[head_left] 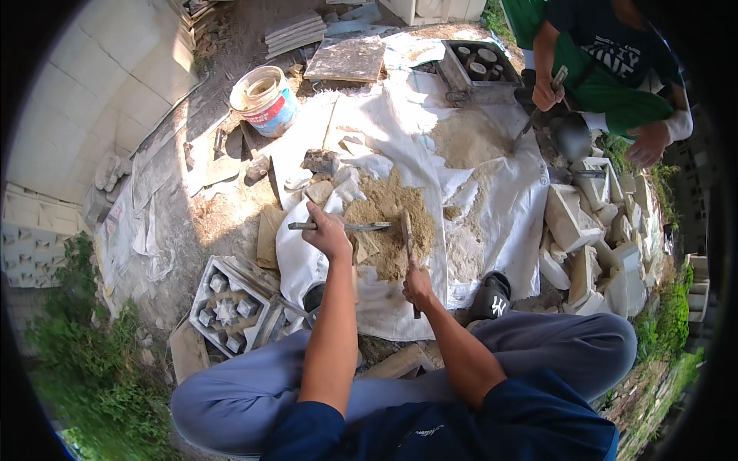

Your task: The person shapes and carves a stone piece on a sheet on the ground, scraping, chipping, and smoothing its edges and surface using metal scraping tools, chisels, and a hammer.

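My left hand [328,235] is closed round a thin, flat trowel-like tool [369,227], which points right over a heap of damp, tan sand mix [384,194]. In my right hand [417,286] is a second narrow trowel-like tool [407,230], its far end at the heap's right side. The two tools lie nearly square to each other with a small gap between them. Under the heap spreads a white woven sheet [453,296]. Beside my left knee sits a hexagonal mould [226,310] with a star-shaped middle.
A co-worker's hand [547,94] holds a trowel by a paler powder pile [469,138]. Cast blocks [573,219] are stacked to the right. A bucket [269,107], a hammer [320,160] and a mould box [480,91] stand or lie farther off. Plants [100,369] grow at left.
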The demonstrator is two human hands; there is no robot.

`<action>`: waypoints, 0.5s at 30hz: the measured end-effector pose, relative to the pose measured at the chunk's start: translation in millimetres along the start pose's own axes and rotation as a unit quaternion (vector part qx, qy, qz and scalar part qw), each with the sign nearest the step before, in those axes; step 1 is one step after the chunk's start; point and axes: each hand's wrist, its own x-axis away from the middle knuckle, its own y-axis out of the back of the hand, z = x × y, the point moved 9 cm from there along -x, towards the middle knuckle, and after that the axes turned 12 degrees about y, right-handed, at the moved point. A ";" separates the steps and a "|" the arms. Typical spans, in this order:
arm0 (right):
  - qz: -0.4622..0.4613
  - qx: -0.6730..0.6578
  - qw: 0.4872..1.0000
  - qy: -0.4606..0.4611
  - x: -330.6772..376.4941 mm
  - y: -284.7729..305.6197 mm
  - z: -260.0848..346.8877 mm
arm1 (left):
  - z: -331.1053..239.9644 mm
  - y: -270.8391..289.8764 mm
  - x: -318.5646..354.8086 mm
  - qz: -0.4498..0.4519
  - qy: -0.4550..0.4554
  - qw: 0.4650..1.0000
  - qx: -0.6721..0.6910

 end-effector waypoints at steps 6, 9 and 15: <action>0.084 -0.194 0.969 0.128 4.9 -21.0 48.9 | -4.5 -5.3 9.1 -0.013 -0.008 1.000 -0.001; 0.150 -0.194 0.957 0.156 3.9 -27.9 46.6 | -1.7 -8.6 12.4 -0.023 0.009 1.000 0.003; -0.080 0.172 0.974 0.121 -32.0 41.9 -7.4 | 4.0 -10.7 5.3 0.019 0.004 1.000 0.014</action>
